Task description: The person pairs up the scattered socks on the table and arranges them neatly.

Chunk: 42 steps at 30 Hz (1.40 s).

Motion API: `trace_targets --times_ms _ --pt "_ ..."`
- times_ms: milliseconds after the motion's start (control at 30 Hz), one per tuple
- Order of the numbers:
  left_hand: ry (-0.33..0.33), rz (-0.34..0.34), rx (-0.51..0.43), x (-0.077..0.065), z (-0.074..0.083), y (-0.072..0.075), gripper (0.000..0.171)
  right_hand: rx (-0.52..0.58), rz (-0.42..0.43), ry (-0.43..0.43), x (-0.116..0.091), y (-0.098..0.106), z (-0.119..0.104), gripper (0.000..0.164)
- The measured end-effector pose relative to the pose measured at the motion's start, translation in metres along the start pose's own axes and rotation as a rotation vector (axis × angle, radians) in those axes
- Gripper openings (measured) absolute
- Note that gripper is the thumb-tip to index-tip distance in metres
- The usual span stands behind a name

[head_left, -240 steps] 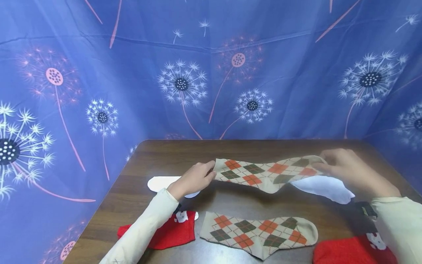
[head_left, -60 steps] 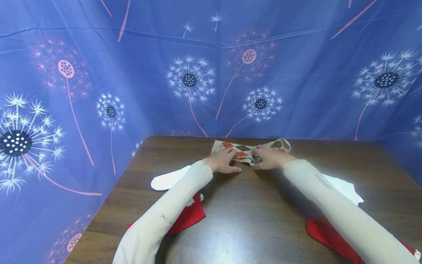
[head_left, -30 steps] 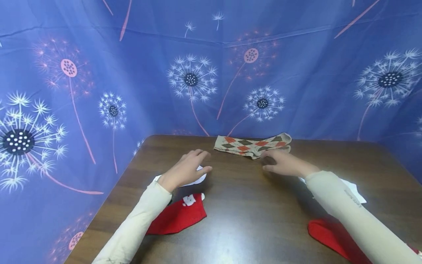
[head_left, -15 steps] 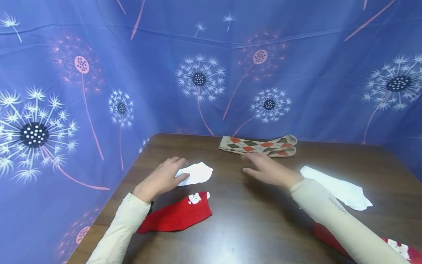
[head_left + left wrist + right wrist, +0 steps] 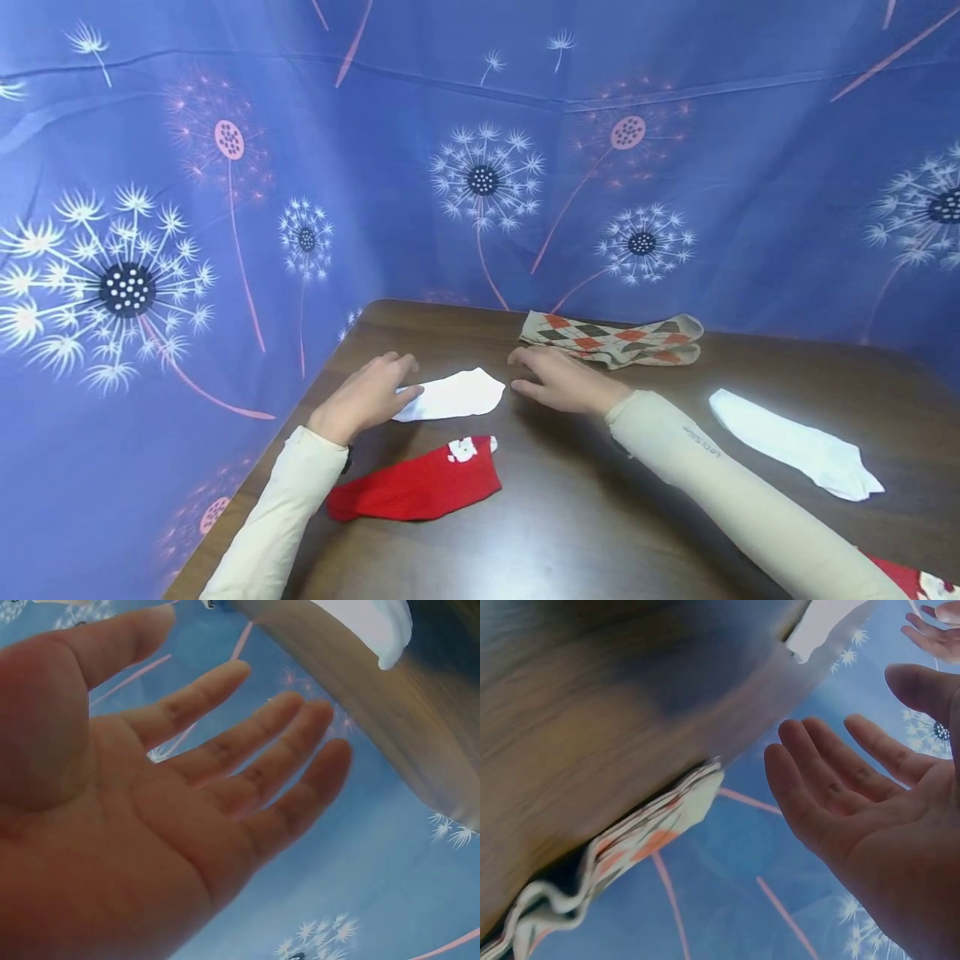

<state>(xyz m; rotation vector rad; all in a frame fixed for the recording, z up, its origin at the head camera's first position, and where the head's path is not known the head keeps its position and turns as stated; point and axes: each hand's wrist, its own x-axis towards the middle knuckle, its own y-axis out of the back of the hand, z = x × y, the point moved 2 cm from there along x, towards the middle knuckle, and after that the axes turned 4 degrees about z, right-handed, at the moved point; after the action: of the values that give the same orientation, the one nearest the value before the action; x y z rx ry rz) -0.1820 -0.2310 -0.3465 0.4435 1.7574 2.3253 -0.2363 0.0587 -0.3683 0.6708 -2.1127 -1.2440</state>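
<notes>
Head view: L hand [image 5: 367, 398] nr white sock [image 5: 453, 395], R hand [image 5: 566, 382] nr argyle socks [image 5: 613, 340]; fingers loose, thumbs apart, nil held. Prob. best pinch sock ends.

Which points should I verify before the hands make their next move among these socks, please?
1. Left hand empty: ok, fingers spread.
2. Right hand empty: ok.
3. Beige argyle cloth socks together: ok, overlapping near the far edge of the brown wood-grain table.
4. Plain white cloth sock on the left beside the other white sock on the right: not ok, they lie apart.
5. Red knit sock with white motif, at left, uncovered: ok.
6. Right-hand red sock flat: cannot tell; cream sleeve and picture edge hide much.
</notes>
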Motion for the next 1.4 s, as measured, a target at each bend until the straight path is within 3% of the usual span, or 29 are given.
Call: trace_targets --times_ms 267,433,633,767,900,1000,1200,1400 --pt "0.068 -0.134 -0.045 0.006 0.001 -0.011 0.043 0.073 -0.012 -0.044 0.008 -0.019 0.005 0.041" --pt "0.091 -0.182 -0.035 0.006 -0.001 -0.014 0.045 0.066 -0.028 -0.095 0.015 -0.033 0.004 0.043" --pt "0.116 -0.224 -0.005 0.002 -0.006 -0.022 0.043 0.034 -0.173 -0.220 0.016 -0.051 -0.004 0.062" --pt "0.111 -0.237 0.021 0.002 -0.010 -0.027 0.033 -0.009 -0.195 -0.243 0.013 -0.059 -0.011 0.064" --pt "0.095 -0.226 0.016 0.006 -0.011 -0.028 0.009 -0.108 -0.205 -0.240 0.011 -0.058 -0.018 0.059" --pt "0.102 -0.185 0.028 0.010 -0.013 -0.027 0.004 -0.177 -0.202 -0.227 0.014 -0.053 -0.022 0.053" --pt "0.142 -0.099 0.096 0.016 -0.019 -0.028 0.022 -0.225 -0.090 -0.142 0.026 -0.049 -0.025 0.032" --pt "0.158 -0.079 0.086 0.016 -0.022 -0.034 0.020 -0.263 -0.014 -0.055 0.036 -0.053 -0.029 0.013"
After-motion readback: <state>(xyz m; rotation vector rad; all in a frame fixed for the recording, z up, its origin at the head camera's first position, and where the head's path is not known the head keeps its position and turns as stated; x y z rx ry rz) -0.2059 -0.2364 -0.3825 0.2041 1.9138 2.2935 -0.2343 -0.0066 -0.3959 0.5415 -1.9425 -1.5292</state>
